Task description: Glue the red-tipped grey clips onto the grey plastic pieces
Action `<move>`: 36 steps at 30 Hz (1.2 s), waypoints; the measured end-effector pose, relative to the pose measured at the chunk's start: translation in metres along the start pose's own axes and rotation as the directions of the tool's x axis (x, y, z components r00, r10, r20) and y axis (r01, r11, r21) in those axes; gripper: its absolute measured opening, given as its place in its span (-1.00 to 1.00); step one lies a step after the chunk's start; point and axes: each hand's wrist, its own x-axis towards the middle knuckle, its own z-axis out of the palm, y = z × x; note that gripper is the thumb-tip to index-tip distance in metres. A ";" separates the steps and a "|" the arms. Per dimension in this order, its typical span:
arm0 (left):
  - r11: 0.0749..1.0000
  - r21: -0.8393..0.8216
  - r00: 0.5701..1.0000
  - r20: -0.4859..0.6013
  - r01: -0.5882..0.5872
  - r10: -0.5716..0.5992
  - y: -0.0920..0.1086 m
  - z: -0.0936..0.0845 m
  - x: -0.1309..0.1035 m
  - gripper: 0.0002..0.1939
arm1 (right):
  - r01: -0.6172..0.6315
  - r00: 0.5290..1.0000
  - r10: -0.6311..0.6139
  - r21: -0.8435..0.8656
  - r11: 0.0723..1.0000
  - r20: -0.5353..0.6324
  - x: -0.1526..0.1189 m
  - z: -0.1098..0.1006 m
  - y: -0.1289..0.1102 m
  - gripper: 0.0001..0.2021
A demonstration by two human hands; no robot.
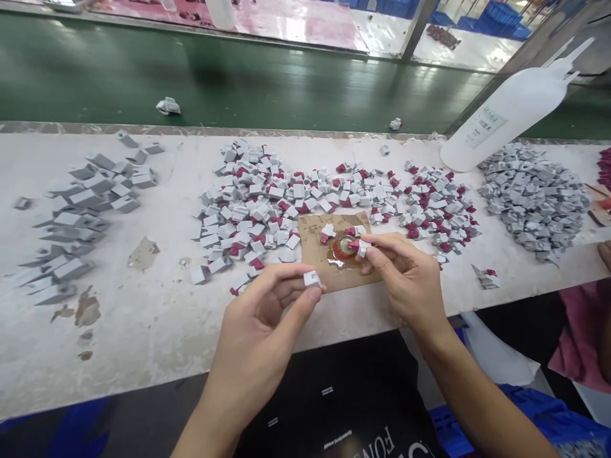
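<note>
Between thumb and forefinger, my left hand holds a small grey block with a notch in it, just left of a brown cardboard piece. My right hand pinches a small grey and dark-red part over the cardboard. Beneath that part, a puddle of clear liquid surrounds a round reddish spot. Two more grey and dark-red pieces lie by the puddle, one of them at its upper left.
Grey and dark-red parts spread behind my hands. Grey blocks lie at the left, and a grey heap at the right. A white bottle leans beside a green belt. Another person's hand shows at the right edge.
</note>
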 end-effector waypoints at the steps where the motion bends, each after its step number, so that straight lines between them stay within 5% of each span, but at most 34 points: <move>1: 1.000 0.000 1.000 0.002 0.007 -0.007 0.001 0.002 0.001 -0.80 | -0.002 1.000 0.002 -0.008 1.000 0.000 0.000 0.000 0.000 -0.87; 21: 0.999 -0.032 0.999 0.040 -0.012 0.013 0.009 0.022 0.025 -0.78 | 0.065 0.998 -0.065 -0.142 0.988 0.006 0.003 -0.006 -0.005 -0.84; 29: 0.983 -0.185 0.992 0.125 0.025 -0.002 0.012 0.032 0.032 -0.79 | -0.112 0.993 0.098 0.280 0.954 0.065 -0.002 -0.005 -0.010 -0.84; 36: 0.970 -0.244 0.987 0.157 0.009 0.030 0.016 0.040 0.034 -0.84 | -0.156 0.987 0.138 0.322 0.934 0.077 -0.003 0.000 -0.014 -0.76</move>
